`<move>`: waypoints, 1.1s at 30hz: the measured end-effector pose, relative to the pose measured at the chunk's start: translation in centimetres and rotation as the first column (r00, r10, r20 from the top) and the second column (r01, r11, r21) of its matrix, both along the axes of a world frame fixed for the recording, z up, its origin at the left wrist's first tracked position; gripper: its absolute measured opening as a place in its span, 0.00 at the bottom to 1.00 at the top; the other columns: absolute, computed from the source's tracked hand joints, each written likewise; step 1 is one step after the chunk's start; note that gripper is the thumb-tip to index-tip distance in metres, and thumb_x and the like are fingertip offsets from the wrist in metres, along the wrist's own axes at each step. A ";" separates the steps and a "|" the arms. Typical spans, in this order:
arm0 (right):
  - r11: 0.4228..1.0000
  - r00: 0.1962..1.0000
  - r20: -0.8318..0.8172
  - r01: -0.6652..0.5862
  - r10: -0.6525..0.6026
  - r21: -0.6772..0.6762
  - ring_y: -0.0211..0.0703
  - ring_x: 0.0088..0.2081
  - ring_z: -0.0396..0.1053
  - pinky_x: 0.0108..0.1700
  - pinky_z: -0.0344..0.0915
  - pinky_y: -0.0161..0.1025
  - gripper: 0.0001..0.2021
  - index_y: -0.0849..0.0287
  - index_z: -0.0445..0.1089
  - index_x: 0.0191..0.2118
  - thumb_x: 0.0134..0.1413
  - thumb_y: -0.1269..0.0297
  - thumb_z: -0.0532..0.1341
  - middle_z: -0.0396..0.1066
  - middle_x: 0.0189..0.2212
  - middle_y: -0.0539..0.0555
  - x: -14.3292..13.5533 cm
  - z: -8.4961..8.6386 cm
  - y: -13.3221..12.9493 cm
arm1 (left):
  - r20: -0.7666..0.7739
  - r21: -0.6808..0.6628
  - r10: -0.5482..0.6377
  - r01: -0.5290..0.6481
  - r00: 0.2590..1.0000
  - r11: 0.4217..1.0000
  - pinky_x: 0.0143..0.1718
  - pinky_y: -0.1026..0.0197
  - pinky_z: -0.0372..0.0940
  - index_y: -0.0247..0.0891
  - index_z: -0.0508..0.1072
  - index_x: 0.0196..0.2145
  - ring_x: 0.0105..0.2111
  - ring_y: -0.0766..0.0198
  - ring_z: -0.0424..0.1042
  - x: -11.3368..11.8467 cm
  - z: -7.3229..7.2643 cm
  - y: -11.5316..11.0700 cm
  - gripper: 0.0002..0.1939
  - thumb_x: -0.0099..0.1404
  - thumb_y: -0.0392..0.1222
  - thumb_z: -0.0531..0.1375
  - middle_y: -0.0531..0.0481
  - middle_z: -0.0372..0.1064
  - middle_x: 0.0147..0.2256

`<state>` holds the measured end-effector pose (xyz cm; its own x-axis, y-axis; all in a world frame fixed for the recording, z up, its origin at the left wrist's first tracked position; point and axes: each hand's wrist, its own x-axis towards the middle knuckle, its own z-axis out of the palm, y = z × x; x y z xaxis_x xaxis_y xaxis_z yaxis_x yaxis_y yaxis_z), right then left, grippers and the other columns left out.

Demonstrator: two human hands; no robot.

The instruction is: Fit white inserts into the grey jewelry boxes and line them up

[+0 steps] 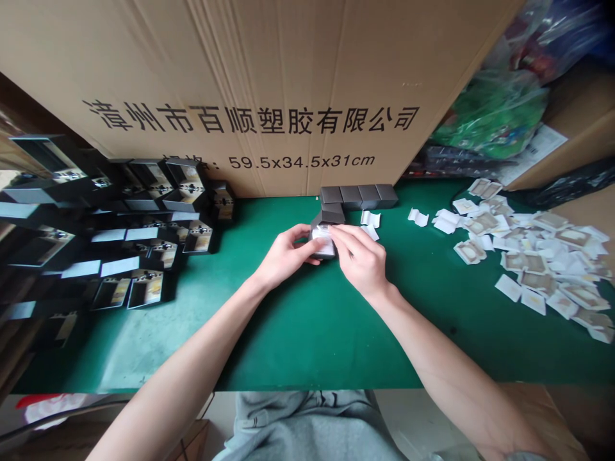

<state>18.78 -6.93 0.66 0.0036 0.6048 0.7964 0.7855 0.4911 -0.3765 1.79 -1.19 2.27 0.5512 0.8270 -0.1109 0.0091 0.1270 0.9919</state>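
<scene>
Grey clothes below us, one small box between both hands

Nearest to us, the grey clothes (312,432) show below the edge of the green table (298,339). Both our forearms reach over it to a small box (328,254) near the middle, just short of a row of dark boxes (355,196).

We see a white piece (321,242) inside the box, filling most of its opening; the fingers hide part of it. The box itself is dark and squarish, with a dark rim showing at the near side and what looks like its lid raised at the far side.

Our left hand (287,257) is partly closed around the left side of the box, thumb over the white piece. Our right hand (361,259) is half curled, fingertips on the white piece near the right rim; we cannot tell whether they pinch or only press.

To our left stand many open boxes (185,186), some stacked, dark outside, with yellowish patches inside too blurred to name. To our right lies a heap of white inserts (552,256), several with shallow beige hollows, tumbled over one another. A few loose inserts lie apart from it, two just beside the right hand. Behind everything stands a big carton (269,64) printed with black characters; beyond it, a green bag (502,115) bulges with contents we cannot make out.
</scene>
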 end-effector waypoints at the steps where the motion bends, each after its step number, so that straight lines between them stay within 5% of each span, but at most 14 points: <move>1: 1.000 1.000 0.005 -0.002 0.002 0.006 0.44 0.43 0.79 0.49 0.77 0.39 0.13 0.57 0.78 0.48 0.66 0.74 0.58 0.80 0.43 0.57 0.0 0.0 0.0 | 0.002 0.001 0.004 -0.004 1.000 1.000 0.34 0.63 0.76 0.33 0.73 0.47 0.38 0.63 0.74 0.0 0.0 0.0 0.22 0.62 0.51 0.67 0.43 0.72 0.48; 11: 1.000 0.998 0.061 0.001 -0.001 -0.005 0.44 0.42 0.79 0.47 0.76 0.41 0.13 0.56 0.78 0.47 0.65 0.74 0.58 0.80 0.41 0.56 0.3 0.0 0.0 | -0.027 0.012 0.033 -0.033 0.999 0.999 0.30 0.65 0.74 0.34 0.69 0.49 0.35 0.65 0.75 0.1 0.0 0.1 0.23 0.61 0.47 0.67 0.43 0.72 0.48; 19: 0.988 0.999 0.022 0.034 -0.037 0.152 0.41 0.37 0.73 0.38 0.75 0.38 0.13 0.57 0.78 0.47 0.60 0.77 0.63 0.72 0.37 0.56 0.1 0.2 0.0 | -0.020 0.005 -0.039 0.040 0.999 0.999 0.30 0.65 0.73 0.34 0.69 0.48 0.36 0.65 0.75 0.0 0.3 0.0 0.22 0.61 0.47 0.67 0.44 0.73 0.46; 33: 0.998 0.991 -0.114 0.064 -0.063 0.001 0.43 0.37 0.72 0.38 0.74 0.42 0.09 0.54 0.75 0.44 0.64 0.71 0.59 0.69 0.38 0.56 0.1 -0.1 0.1 | -0.044 0.008 -0.060 0.061 0.997 0.998 0.32 0.64 0.72 0.34 0.71 0.46 0.36 0.64 0.74 0.0 0.4 -0.1 0.18 0.61 0.46 0.66 0.44 0.74 0.45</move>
<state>18.90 -6.83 0.53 0.1328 0.5970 0.7912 0.7673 0.4434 -0.4634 1.82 -1.32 2.63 0.5951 0.7933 -0.1286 0.0599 0.1158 0.9915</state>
